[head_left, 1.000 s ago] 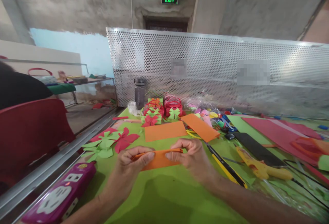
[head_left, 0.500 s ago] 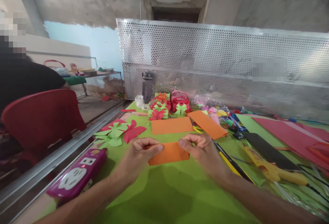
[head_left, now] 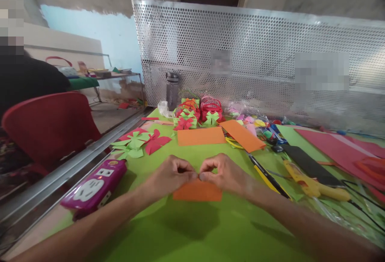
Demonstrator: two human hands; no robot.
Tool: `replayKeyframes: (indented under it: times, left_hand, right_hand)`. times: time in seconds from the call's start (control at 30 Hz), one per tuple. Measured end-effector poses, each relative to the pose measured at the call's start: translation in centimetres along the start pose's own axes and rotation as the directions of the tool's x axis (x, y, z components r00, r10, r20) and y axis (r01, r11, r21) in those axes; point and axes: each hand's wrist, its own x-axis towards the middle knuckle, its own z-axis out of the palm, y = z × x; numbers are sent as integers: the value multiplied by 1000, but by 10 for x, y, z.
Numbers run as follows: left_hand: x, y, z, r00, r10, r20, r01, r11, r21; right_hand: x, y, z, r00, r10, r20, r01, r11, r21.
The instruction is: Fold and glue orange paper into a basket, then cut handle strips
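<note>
Both hands pinch one small orange piece of paper [head_left: 197,191] along its upper edge, above the green tabletop [head_left: 180,246]. My left hand [head_left: 173,175] and my right hand [head_left: 221,173] have their thumbs nearly meeting at the middle of that edge. The fingers behind the paper are hidden. Behind my hands lies a larger orange paper strip [head_left: 201,137], with a second orange strip [head_left: 243,135] slanting to its right. Green paper petals [head_left: 134,143] and red paper petals [head_left: 157,142] are spread to the left.
A purple power strip [head_left: 96,187] lies at left. On the right are a yellow-black utility knife [head_left: 269,177], a yellow glue gun [head_left: 313,183] and a black phone-like slab [head_left: 311,163]. Small decorated baskets [head_left: 210,111] and a bottle [head_left: 172,91] stand at the back. A person sits by a red chair [head_left: 51,129].
My hands have moved inward along the paper's top edge, bringing the thumbs together at its middle. The camera view has tipped downward, and the exit sign has left the picture.
</note>
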Motion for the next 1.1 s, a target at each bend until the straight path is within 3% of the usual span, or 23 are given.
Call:
replayKeyframes:
  times: [0.3,0.53,0.83,1.1]
  left_hand:
    - [-7,13,3,984,172,-36,-163,969,183]
    - [-8,14,-10,998,62,-22,-61,997,36]
    - [-6,13,-25,993,111,-45,-107,991,80]
    - [-6,14,-25,995,93,-35,-90,994,67]
  right_hand:
    - [-2,-6,-2,975,-213,-57,201,965,-169]
    - [-2,-8,-16,980,-187,-67,179,978,-108]
    - [1,-5,-24,986,-135,-101,130,990,-58]
    - [1,-3,-24,993,-87,-84,78,991,-108]
